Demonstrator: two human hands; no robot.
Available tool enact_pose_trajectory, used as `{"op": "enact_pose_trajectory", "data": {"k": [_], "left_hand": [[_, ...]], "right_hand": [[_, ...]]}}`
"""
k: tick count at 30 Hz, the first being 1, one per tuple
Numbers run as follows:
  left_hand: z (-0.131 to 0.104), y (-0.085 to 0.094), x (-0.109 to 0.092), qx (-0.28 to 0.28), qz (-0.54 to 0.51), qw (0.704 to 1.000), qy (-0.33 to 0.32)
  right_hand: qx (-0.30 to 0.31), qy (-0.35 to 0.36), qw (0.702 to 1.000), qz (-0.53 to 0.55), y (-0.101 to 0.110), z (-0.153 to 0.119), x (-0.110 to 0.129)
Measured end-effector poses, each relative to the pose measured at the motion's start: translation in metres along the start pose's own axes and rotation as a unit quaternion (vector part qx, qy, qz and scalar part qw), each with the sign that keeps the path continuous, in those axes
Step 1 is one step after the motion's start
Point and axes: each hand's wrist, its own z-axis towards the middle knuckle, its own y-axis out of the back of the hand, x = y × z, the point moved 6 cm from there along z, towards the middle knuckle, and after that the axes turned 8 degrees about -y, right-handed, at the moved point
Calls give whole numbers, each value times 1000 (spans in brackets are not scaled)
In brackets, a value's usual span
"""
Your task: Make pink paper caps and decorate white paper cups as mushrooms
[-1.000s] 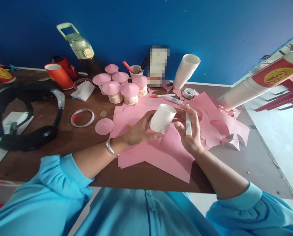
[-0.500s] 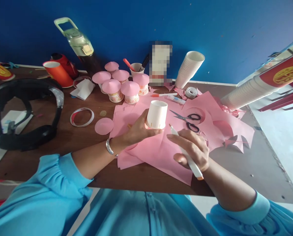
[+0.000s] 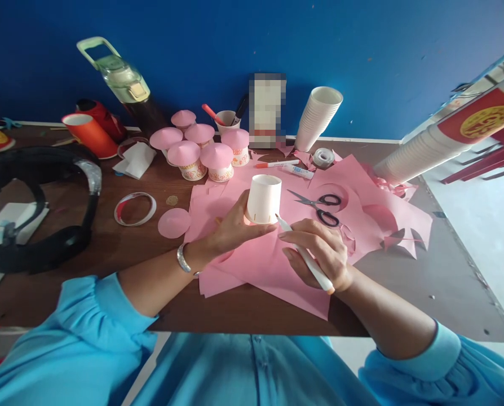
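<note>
My left hand is closed around a white paper cup, held above the pink paper. Short orange-brown strokes show on the cup near its lower edge. In my right hand is a white marker with an orange end; its uncapped tip is at the cup's lower right edge, and I cannot tell whether it touches. Scissors with black handles lie just beyond my right hand. Under both hands spread sheets of pink paper, some with round cut-outs.
Several decorated cups with pink cone tops stand behind. Farther back are a pen cup, a stack of white cups and a bottle. Leftward lie a tape roll, a pink cone and a black headband device.
My right hand has brought the marker left, so its tip has come from apart to the cup's lower edge. The cup stays in my left hand; the view has shifted slightly.
</note>
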Motion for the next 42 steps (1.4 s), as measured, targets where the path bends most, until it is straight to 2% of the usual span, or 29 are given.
{"op": "enact_pose_trajectory", "data": {"k": [6,11,15,20,25,28,32,36,39,42], "left_hand": [[2,3,-2,-5,-25,1000,1],[5,-1,-6,51,-99,993,-33],[7,-4,-10,93,-144,982,-78],[4,-2,-5,114,-160,978,-72],[-3,8,0,162,-115,963,-184],[-4,10,0,158,-82,961,-211],[-1,6,-6,117,-95,975,-165],[0,-2,-14,85,-78,991,-73],[1,-5,-17,81,-93,991,-51],[3,-4,-9,78,-108,991,-33]], "right_hand": [[-26,-29,999,9,-5,-7,-8],[-24,-39,999,13,-9,-15,-15],[-24,-77,996,31,-10,-10,-20],[-28,-83,996,27,-8,-7,-20],[-35,-61,997,-21,-4,-9,-16],[-36,-40,998,-26,0,-7,-13],[-32,-27,999,-11,0,-4,-13],[-38,-31,999,-6,-1,-4,-13],[-36,-22,999,-5,0,-3,-10],[-28,-17,999,-8,-1,-2,-8]]}}
